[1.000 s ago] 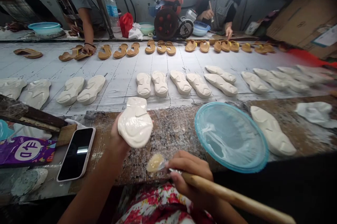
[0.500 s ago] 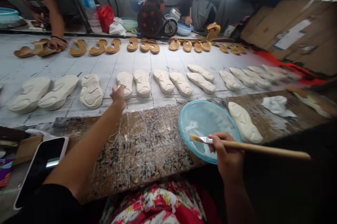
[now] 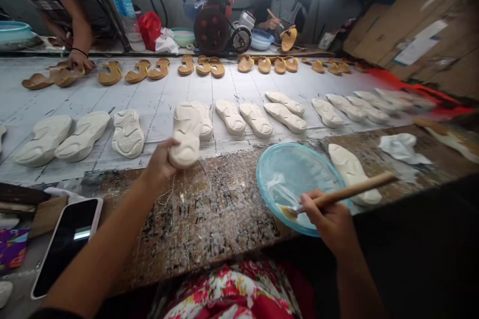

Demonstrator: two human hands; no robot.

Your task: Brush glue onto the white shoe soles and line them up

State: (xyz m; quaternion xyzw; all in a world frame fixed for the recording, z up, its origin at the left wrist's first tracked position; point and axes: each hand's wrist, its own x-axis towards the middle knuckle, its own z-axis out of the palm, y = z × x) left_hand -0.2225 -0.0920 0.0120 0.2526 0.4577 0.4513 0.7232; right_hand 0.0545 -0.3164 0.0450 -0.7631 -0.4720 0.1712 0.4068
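My left hand (image 3: 161, 161) grips a cream-coloured shoe sole (image 3: 186, 134) by its near end, lifted in front of another sole (image 3: 205, 120) in the row. In my right hand (image 3: 329, 216) is a wooden-handled paintbrush (image 3: 348, 190), its bristles down inside a pale blue basin (image 3: 264, 194). Whitish streaks show in that basin. More cream soles, such as one pale sole (image 3: 127, 133), lie along the white surface to both sides. A single sole (image 3: 354, 174) rests on the stained board (image 3: 224, 209), right of the basin.
Tan shoe uppers (image 3: 110, 73) line the far side. Two people work there; one person's hand (image 3: 80, 63) touches an upper. A wheeled machine (image 3: 213, 27) stands behind. A phone (image 3: 67, 246) lies at near left, a crumpled white cloth (image 3: 402, 148) at right.
My left hand has picked up the sole from the row and brought it nearer. My right hand has lowered the brush's bristles into the basin, its handle now tilted up.
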